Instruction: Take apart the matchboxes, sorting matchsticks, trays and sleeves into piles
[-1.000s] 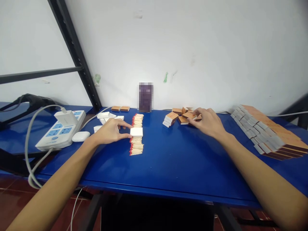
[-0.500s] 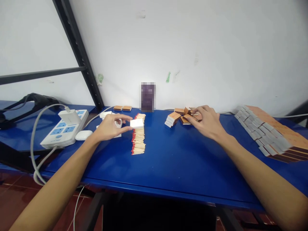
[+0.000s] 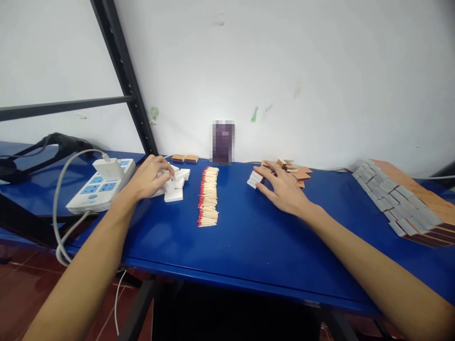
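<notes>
White boxes (image 3: 174,194): they lie in a loose heap on the left of the blue surface (image 3: 227,260); use just your fingertips here, and work from the top one so the others do not slide
Match row (image 3: 209,196): the matches lie in one long strip, red heads to the left, between the white boxes and your right hand (image 3: 284,187); go round or over them slowly, since one bump could muddle the line
Box stack (image 3: 254,179): a few match boxes sit one on another, white ends showing; press softly on the sides, as they may bend or slip if you squeeze hard
Left hand (image 3: 149,175): bent over the white boxes, fingers curled in and thumb near a fingertip; it touches or almost touches the heap, and I cannot tell if it has hold of a box
Right hand: fingers spread, with the thumb at the near side of the box stack and a finger by its far side; I cannot tell if it is pinching or only resting there
Orange boxes (image 3: 301,174): a messy pile just behind your right hand; mind your knuckles so none tip over
Big block (image 3: 408,203): many boxes packed in rows, well apart from your right hand
</notes>
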{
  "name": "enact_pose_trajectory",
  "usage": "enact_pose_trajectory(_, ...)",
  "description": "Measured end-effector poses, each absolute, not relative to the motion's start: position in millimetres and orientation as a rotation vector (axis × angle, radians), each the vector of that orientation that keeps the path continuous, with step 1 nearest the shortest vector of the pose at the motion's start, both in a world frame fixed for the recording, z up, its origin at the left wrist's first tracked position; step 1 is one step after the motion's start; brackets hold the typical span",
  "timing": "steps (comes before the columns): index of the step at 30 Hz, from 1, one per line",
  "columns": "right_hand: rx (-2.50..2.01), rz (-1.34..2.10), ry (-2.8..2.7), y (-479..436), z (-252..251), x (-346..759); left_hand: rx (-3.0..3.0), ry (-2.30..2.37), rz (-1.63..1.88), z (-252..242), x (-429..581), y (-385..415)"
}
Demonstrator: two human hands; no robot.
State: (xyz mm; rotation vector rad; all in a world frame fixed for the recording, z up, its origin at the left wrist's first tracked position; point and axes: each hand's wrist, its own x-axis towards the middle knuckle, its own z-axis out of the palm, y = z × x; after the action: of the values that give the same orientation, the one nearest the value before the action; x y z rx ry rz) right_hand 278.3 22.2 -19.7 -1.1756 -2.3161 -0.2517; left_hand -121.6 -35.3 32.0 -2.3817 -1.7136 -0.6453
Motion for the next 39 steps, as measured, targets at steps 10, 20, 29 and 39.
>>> enact_pose_trajectory(10, -1.017, -0.103, -2.136, 20, -21, 275, -2.545, -1.466, -0.721, 22, -72, -45)
enact_pose_trajectory(20, -0.667, -0.116, -2.147, -19, -10, 252, -2.975, -1.282, -0.407, 13, -28, -63)
enact_pose_trajectory(29, -0.707, -0.062, -2.171, -16, -16, 254, -2.973, -1.052, -0.481, 6, -22, -65)
enact_pose_trajectory(39, -0.741, 0.013, -2.179, -17, -17, 253, -2.957, -1.014, -0.499, 1, -21, -64)
